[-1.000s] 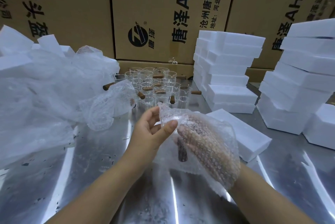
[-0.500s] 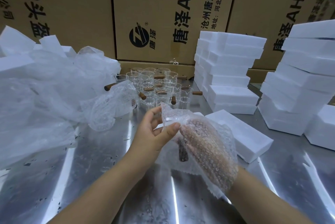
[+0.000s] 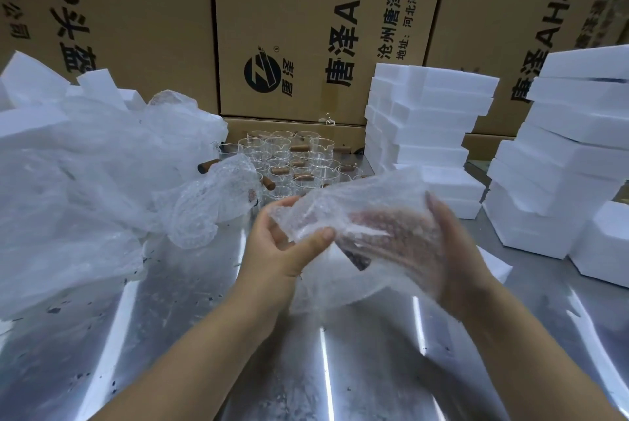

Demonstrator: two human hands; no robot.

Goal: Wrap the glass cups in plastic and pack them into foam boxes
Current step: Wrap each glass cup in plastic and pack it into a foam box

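A sheet of bubble wrap [image 3: 367,206] is bundled around a glass cup, of which only a dark wooden handle [image 3: 355,259] shows through the plastic. My left hand [image 3: 289,247] pinches the wrap's left edge between thumb and fingers. My right hand [image 3: 452,253] curls round the bundle from the right, its palm partly under the plastic. Several bare glass cups [image 3: 289,162] with wooden handles stand at the back of the metal table [image 3: 170,335]. A white foam box [image 3: 493,267] lies behind my right hand, mostly hidden.
A heap of clear plastic and bubble wrap [image 3: 102,182] covers the table's left side, with foam pieces [image 3: 34,80] behind it. Stacks of foam boxes stand at the back centre [image 3: 429,121] and at the right [image 3: 571,155]. Printed cardboard cartons [image 3: 306,29] wall off the back.
The bundle has been turned over: my right hand, earlier under the wrap, now grips it from the right with the fingers outside. My left hand has shifted its pinch along the edge.
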